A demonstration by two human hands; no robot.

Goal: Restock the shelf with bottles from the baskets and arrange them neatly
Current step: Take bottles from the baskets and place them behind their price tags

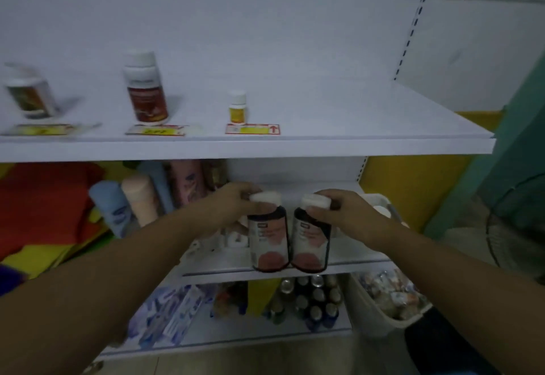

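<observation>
Left hand: we see the left hand (pixel 236 200) clasped around the white cap of the left dark bottle (pixel 269 236), fingers curled over the top.
Right hand: the right hand (pixel 339 212) grips the white cap of the right dark bottle (pixel 311 240) in the same way.
Held bottles: the two stand upright and side by side, touching or nearly so, in front of the front edge of the middle shelf (pixel 348 259); we cannot tell whether their bases rest on it.
Upper shelf (pixel 354 121): three bottles stand near its front edge, well apart: a blurred white-capped bottle (pixel 29 94) at the left end, a red-labelled bottle (pixel 146 88) next, and a small yellow-labelled bottle (pixel 237 107) near the middle, each behind a price tag (pixel 252 129).
Right half of the upper shelf: bare.
Basket (pixel 380 315): pale, at lower right beside the shelving, holding small blurred packs.
Bottom shelf: dark capped bottles (pixel 312 301) cluster toward its right end.
</observation>
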